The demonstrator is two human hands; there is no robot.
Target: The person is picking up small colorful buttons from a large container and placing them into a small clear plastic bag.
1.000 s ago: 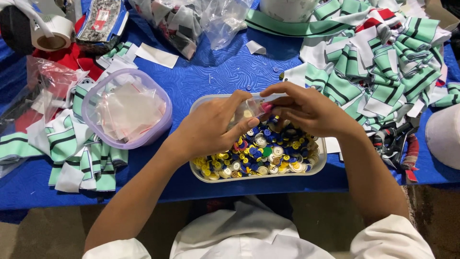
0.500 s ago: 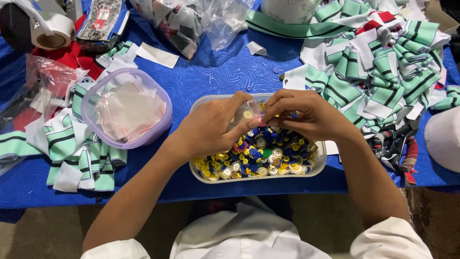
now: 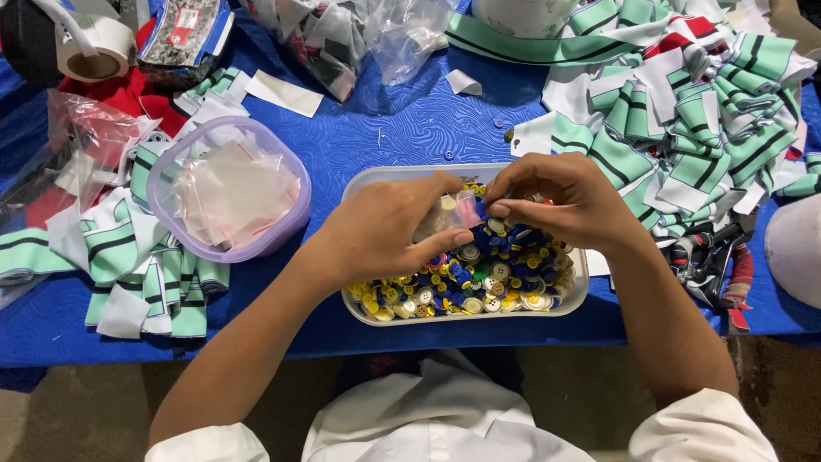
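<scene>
Both hands meet over a white oval tray (image 3: 376, 181) heaped with mixed buttons (image 3: 479, 278) in yellow, blue, white and green. The left hand (image 3: 389, 227) pinches a small clear plastic bag (image 3: 449, 216) between thumb and fingers; the right hand (image 3: 556, 201) closes its fingertips on the bag's other edge. What the bag contains is hard to make out, and the hands hide much of the tray's far half. To the left sits a lilac tub (image 3: 162, 184) of clear packets. Striped green fabric pieces (image 3: 684, 111) pile up at right, cut off by the frame edge.
</scene>
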